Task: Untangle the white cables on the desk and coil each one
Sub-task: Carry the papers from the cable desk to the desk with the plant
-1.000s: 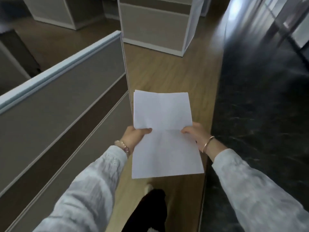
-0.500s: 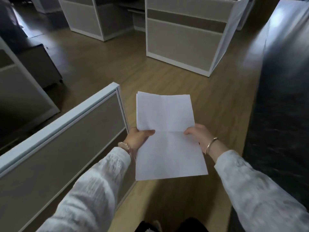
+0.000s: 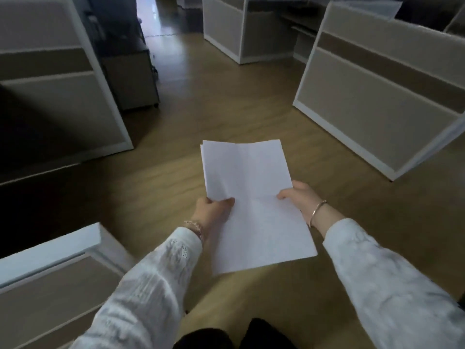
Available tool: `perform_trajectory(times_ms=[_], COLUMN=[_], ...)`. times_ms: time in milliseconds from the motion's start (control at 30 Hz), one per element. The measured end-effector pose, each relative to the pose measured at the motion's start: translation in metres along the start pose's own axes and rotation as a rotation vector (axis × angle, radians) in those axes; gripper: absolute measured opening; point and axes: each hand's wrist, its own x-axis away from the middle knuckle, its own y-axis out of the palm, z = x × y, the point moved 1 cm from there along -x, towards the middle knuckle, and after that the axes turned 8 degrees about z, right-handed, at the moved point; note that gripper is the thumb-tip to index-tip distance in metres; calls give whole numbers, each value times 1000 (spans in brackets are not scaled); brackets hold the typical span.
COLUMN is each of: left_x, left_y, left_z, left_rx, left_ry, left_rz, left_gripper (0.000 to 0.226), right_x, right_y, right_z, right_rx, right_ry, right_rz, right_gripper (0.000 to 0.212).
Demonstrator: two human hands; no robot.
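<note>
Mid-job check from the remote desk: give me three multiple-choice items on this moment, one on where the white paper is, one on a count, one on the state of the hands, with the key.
1. Where is the white paper?
A. Lying on the floor
B. Held up in front of the person, over the wooden floor
C. Resting on a partition top

2. How many wrists show a bracelet?
A. None
B. One
C. Two

3. What are the hands doing?
A. Both grip the paper
B. Only the left grips it
C. Both hang free

Key: 1 B, the sheet sits between the two hands above the floor. 2 C, a beaded bracelet on the left wrist, a metal bangle on the right. 3 A, the left hand and the right hand each pinch a side edge, thumb on top.
</note>
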Motion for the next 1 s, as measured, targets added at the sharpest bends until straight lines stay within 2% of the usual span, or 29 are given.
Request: perform_trajectory(times_ms=[200,433,533,633,733,867,1000], left_x=[-62,-155,-194,-220,-236,-245,-251], left_y=[5,-52,-90,-132,-177,-233,-282], left_z=[51,90,108,126,138,141,136], left_rx=[112,257,318,376,423,507,596], left_ry=[-10,-59,-82,-80,-75,-93,-105], left_rz=[217,489,590,646,733,853,989], left_gripper=[7,11,15,22,16,25,22], right_x=[-103,-197,-222,-234,-236,-222,-203], right_y=[55,194,259,326,397,483,571], right_z=[-65,-136,-170,-203,-228,-245,-254], right_rx=[97,249,307,366,442,536,630], right_ry=[-39,-110,-141,-178,-200,-232,-310], right_rz=[-221,-509,-619,-723,-840,-975,-1118], right_gripper=[32,17,17,18,20,23,25])
